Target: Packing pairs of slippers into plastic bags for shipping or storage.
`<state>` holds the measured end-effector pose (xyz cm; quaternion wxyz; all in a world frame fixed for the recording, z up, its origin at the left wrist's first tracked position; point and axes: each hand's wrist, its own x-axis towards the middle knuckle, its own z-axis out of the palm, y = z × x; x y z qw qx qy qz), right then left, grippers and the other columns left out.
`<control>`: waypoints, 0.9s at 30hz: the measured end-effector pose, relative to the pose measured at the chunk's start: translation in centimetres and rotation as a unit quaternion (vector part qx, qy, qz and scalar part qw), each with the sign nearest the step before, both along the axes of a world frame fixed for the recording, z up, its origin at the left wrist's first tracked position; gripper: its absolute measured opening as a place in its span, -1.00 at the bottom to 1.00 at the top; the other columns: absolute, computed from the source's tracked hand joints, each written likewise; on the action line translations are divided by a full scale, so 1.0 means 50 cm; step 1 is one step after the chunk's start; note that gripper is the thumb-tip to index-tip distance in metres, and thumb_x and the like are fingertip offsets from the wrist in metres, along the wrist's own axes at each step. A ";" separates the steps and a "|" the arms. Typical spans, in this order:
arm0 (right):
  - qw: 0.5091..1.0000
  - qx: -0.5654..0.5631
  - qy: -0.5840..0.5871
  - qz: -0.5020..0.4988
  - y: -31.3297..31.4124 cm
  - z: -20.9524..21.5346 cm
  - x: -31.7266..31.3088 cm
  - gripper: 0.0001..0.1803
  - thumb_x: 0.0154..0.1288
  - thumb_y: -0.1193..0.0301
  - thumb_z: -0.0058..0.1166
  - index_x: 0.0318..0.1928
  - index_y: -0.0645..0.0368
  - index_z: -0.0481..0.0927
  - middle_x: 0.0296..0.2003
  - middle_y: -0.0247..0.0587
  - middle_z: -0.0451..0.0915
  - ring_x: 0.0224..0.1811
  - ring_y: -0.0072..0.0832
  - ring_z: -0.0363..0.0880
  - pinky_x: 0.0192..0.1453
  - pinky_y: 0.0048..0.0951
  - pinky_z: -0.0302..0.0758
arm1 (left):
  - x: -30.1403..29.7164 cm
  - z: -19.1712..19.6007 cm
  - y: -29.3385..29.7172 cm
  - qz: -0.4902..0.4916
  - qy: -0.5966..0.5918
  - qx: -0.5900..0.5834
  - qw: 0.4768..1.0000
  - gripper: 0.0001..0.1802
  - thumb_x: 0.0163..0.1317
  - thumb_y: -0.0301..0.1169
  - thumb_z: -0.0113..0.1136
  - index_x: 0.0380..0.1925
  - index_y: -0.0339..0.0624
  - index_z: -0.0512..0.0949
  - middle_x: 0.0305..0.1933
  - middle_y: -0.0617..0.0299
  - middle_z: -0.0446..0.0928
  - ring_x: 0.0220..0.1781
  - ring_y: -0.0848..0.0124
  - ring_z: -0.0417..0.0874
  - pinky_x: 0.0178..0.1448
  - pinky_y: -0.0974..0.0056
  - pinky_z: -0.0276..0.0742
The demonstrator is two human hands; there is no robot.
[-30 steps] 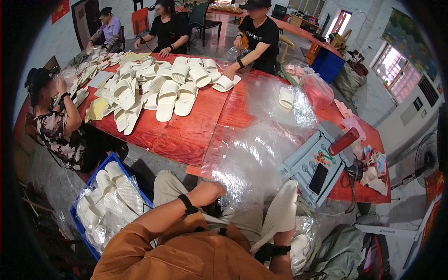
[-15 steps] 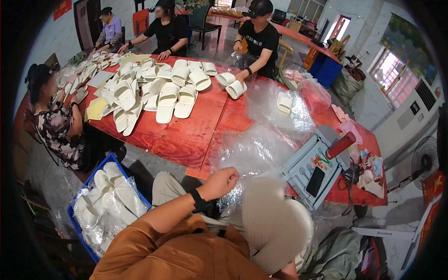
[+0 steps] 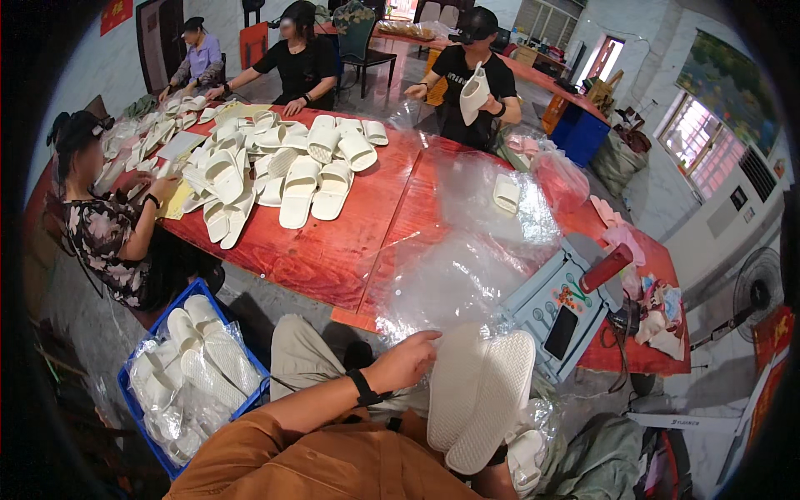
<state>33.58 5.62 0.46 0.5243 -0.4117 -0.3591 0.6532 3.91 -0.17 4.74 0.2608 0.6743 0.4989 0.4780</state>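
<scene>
A pair of cream slippers (image 3: 479,396), textured soles up, is held in front of my body. My right hand is hidden behind them; only its wrist and forearm (image 3: 496,479) show below, and the pair rests in its grip. My left hand (image 3: 407,363), with a black wristband, is beside the slippers' left edge, index finger stretched toward their upper end. It holds nothing that I can see; whether a fingertip touches the sole I cannot tell. Clear plastic bags (image 3: 450,279) lie on the red table (image 3: 325,250) just beyond.
Many cream slippers (image 3: 300,187) are heaped across the table. At my left, a blue crate (image 3: 129,379) holds bagged slippers. A grey-blue folding stool (image 3: 537,333) with a phone (image 3: 562,328) stands at right. Across the table, a person (image 3: 475,83) holds a slipper; others sit farther left.
My left hand has moved slightly down and right, its fist loosening into a stretched finger. The slippers have turned and drawn together. The person opposite has lifted a slipper off the table.
</scene>
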 end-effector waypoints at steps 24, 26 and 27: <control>0.992 0.079 -0.100 0.022 -0.006 -0.017 -0.039 -0.74 0.46 0.30 0.00 -0.02 0.21 0.56 -0.12 -0.25 0.63 -0.11 -0.39 0.60 -0.01 -0.30 0.57 | 0.042 0.074 -0.016 -0.166 -0.070 -0.060 0.982 -0.85 0.05 -0.63 0.18 -0.49 -0.27 0.38 0.41 -0.10 0.35 0.44 -0.05 0.35 0.36 0.08 0.41; 0.990 0.085 -0.108 0.025 -0.008 -0.018 -0.045 -0.75 0.46 0.31 0.00 -0.03 0.21 0.56 -0.12 -0.25 0.63 -0.11 -0.39 0.60 -0.01 -0.30 0.57 | 0.060 0.062 -0.008 -0.193 -0.068 0.029 0.978 -0.85 0.05 -0.64 0.16 -0.50 -0.26 0.36 0.41 -0.11 0.35 0.43 -0.05 0.38 0.33 0.08 0.43; 0.989 0.088 -0.111 0.026 -0.009 -0.018 -0.048 -0.75 0.46 0.31 0.00 -0.03 0.21 0.56 -0.12 -0.25 0.63 -0.11 -0.39 0.60 -0.01 -0.30 0.57 | 0.061 0.063 -0.009 -0.194 -0.067 0.028 0.978 -0.85 0.05 -0.64 0.16 -0.50 -0.26 0.36 0.41 -0.11 0.35 0.43 -0.05 0.38 0.33 0.08 0.43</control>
